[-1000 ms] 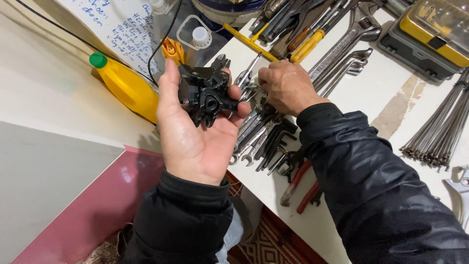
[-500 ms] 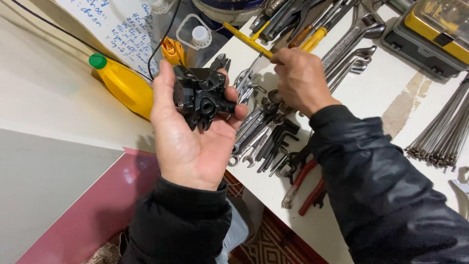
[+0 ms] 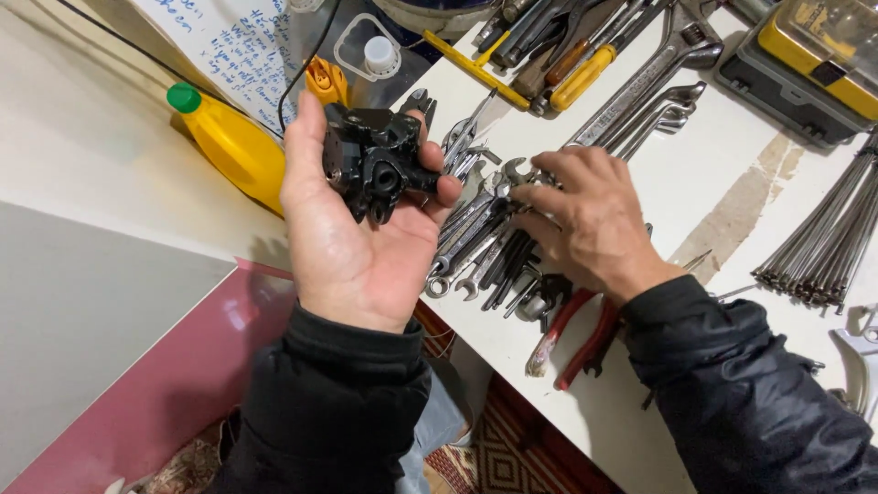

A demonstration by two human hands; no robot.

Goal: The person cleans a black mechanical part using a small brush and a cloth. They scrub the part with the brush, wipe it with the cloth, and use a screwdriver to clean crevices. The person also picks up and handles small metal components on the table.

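Our left hand (image 3: 361,242) cups the black metal caliper-like part (image 3: 373,165), seemingly heavy, rigid, best gripped around its body, while our right hand (image 3: 585,220) presses spread fingers on the wrenches (image 3: 476,233).

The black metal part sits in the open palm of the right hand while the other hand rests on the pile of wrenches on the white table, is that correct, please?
Not quite: the head view shows the black metal part in the left hand; the right hand rests on the wrenches on the white table.

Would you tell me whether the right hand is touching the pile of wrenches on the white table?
Touching. The head view shows the right hand lying palm-down on the pile of wrenches, its fingers pressed onto the metal with no gap showing.
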